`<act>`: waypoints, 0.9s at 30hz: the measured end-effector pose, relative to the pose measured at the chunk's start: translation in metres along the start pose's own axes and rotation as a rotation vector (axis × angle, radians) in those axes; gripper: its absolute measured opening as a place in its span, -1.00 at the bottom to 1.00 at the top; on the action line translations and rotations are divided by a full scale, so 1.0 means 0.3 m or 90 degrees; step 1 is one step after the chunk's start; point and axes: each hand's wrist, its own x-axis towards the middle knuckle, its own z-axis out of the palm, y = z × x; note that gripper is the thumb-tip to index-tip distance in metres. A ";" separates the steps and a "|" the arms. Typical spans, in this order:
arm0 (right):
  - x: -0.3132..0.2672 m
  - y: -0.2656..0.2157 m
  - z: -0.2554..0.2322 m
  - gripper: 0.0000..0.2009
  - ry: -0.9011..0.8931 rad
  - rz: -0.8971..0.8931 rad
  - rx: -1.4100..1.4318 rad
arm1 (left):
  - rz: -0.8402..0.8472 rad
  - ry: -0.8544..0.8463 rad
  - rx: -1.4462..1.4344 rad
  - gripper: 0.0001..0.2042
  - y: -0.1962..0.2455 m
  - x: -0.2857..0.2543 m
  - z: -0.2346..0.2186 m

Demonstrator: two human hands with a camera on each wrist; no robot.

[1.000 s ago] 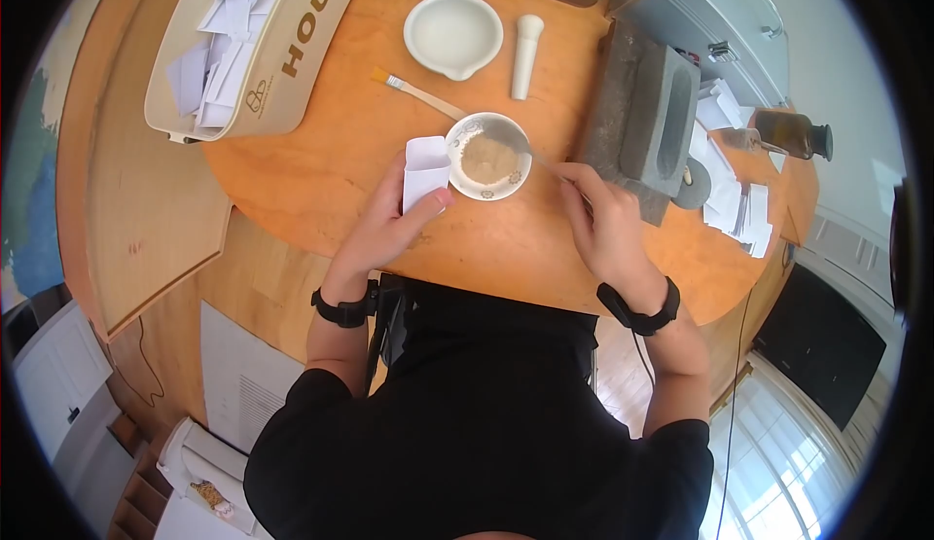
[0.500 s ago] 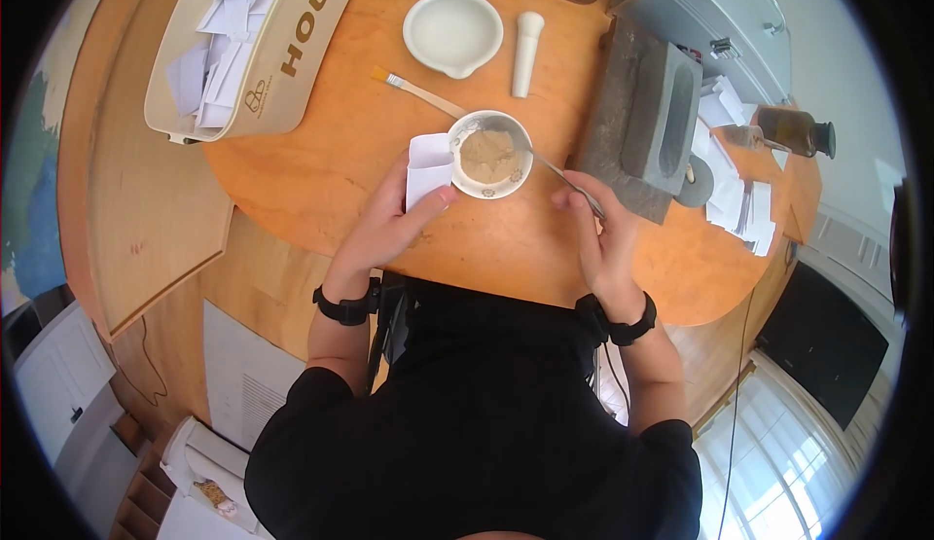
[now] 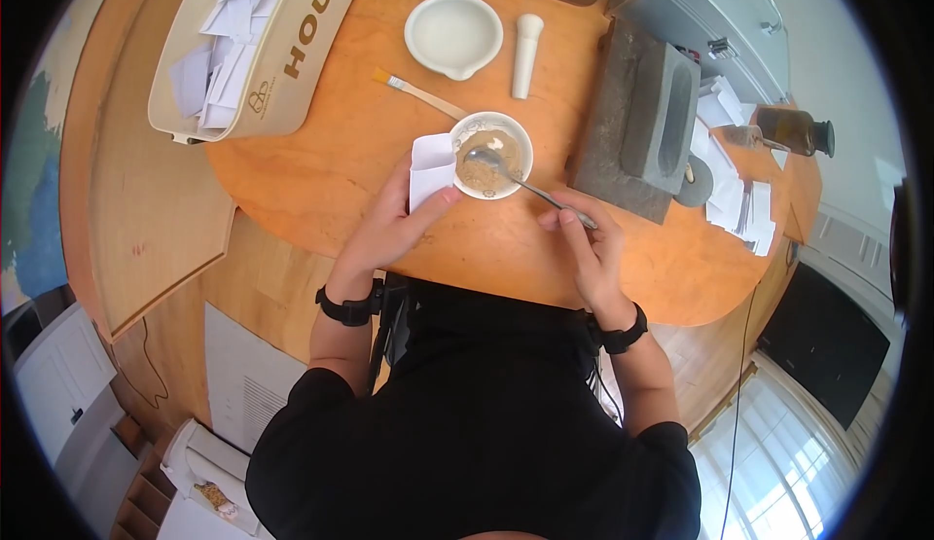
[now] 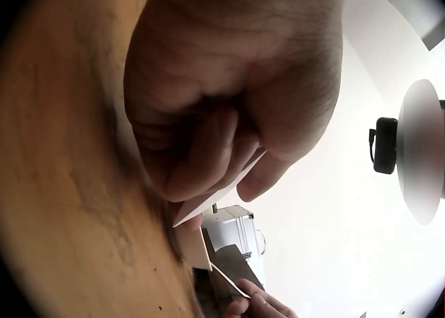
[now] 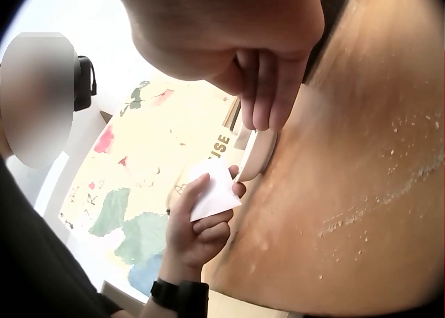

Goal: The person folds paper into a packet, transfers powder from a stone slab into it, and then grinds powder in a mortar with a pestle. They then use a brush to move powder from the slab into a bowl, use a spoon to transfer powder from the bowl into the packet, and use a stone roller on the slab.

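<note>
My left hand [image 3: 382, 227] grips a folded white paper packet [image 3: 432, 172], its top edge up beside the left rim of a small patterned bowl [image 3: 524, 141]. Tan powder [image 3: 475, 178] lies in the bowl, with a pale patch of the bottom showing. Pinched by its handle in my right hand [image 3: 592, 248], a metal spoon [image 3: 538, 193] slants down leftward, its head in the powder. In the left wrist view, curled fingers [image 4: 201, 158] press the paper; the right wrist view shows the packet [image 5: 214, 189] between thumb and fingers.
A brush [image 3: 428, 97] reaches the bowl's far side. Beyond stand a white mortar [image 3: 452, 34] and pestle [image 3: 525, 56]. A bin [image 3: 277, 73] of folded papers is at left. Right are a grey stone trough [image 3: 662, 122], more papers [image 3: 720, 190] and a brown bottle [image 3: 793, 134].
My right hand has shifted down and turned inward, and the spoon's head now lies further left in the powder. The powder's surface has been disturbed. My left hand stays nearly still with the packet.
</note>
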 end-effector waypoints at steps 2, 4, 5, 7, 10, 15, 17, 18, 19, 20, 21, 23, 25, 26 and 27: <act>-0.001 -0.010 0.001 -0.76 -0.011 0.013 0.011 | 0.009 -0.003 0.000 -0.47 -0.004 0.001 0.001; -0.002 -0.022 0.008 -0.76 -0.026 0.025 0.019 | 0.003 0.003 -0.008 -0.47 -0.006 -0.001 0.006; -0.001 -0.018 0.001 -0.76 -0.018 0.020 0.021 | 0.001 0.006 -0.011 -0.47 -0.006 0.000 0.006; -0.001 -0.008 -0.012 -0.76 -0.004 0.012 0.027 | 0.005 0.001 0.004 -0.47 -0.005 0.001 0.001; 0.005 -0.019 -0.006 -0.77 -0.013 0.013 0.021 | 0.004 -0.001 0.006 -0.47 -0.009 -0.001 0.001; 0.019 -0.020 0.002 -0.77 -0.010 0.038 0.085 | 0.012 -0.006 -0.002 -0.48 -0.015 0.003 -0.002; 0.024 -0.019 -0.001 -0.77 -0.013 0.049 0.105 | 0.015 0.000 -0.003 -0.49 -0.015 -0.002 -0.004; 0.026 -0.024 -0.002 -0.77 -0.017 0.057 0.111 | 0.004 0.001 -0.011 -0.53 -0.011 -0.008 -0.005; 0.028 -0.030 -0.004 -0.77 -0.020 0.066 0.118 | -0.008 0.001 -0.019 -0.57 -0.002 -0.018 -0.010; 0.030 -0.035 -0.008 -0.77 -0.015 0.060 0.121 | -0.019 0.002 -0.027 -0.60 0.007 -0.025 -0.015; 0.032 -0.042 -0.014 -0.77 -0.010 0.055 0.126 | -0.030 -0.013 -0.029 -0.64 0.018 -0.029 -0.023; 0.036 -0.062 -0.025 -0.77 -0.002 0.041 0.128 | -0.051 -0.040 -0.033 -0.71 0.035 -0.036 -0.035; 0.036 -0.097 -0.038 -0.77 0.006 0.023 0.121 | -0.006 -0.041 -0.046 -0.72 0.026 -0.030 -0.016; 0.037 -0.117 -0.045 -0.77 0.011 0.014 0.119 | 0.016 -0.043 -0.053 -0.72 0.024 -0.026 -0.007; 0.038 -0.139 -0.052 -0.77 0.016 0.006 0.118 | 0.002 -0.062 -0.064 -0.72 0.032 -0.022 -0.004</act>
